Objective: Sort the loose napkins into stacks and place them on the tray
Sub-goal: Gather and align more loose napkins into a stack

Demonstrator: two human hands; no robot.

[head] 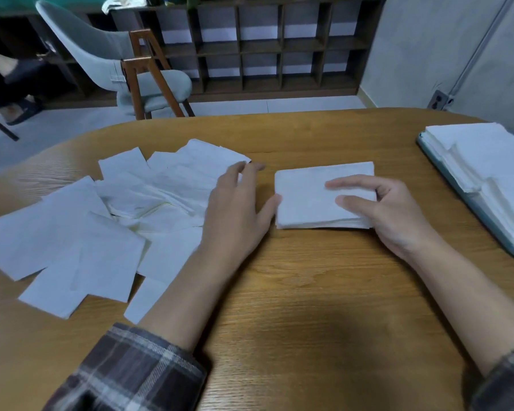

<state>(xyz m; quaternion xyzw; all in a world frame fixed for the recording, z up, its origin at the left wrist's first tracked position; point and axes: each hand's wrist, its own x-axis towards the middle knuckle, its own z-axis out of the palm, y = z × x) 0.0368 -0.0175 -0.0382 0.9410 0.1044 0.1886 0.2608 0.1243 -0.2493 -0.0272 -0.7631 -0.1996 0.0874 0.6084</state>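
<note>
The step in hand looks like squaring up a finished stack before it goes to the tray. The stack lies flat on the counter, in the middle, between the loose napkins on the left and the tray on the right. It is well apart from the tray and just beside the near edge of the loose pile.

The right hand rests on the stack's right end, with the index finger and thumb laid across the top and the other fingers curled at the right edge. Whether they hook under it in a real grip I cannot tell. The left hand is spread flat with straight fingers and holds nothing. Its fingertips reach over the edge of the loose napkins, and its thumb points at the stack's left edge, touching or nearly so.

The tray already carries stacked napkins, so the task seems partly done, with a large loose pile left. The next move probably calls for both hands to take the stack by its ends, keeping the sheets level so none slide off, and to set it on the tray
</note>
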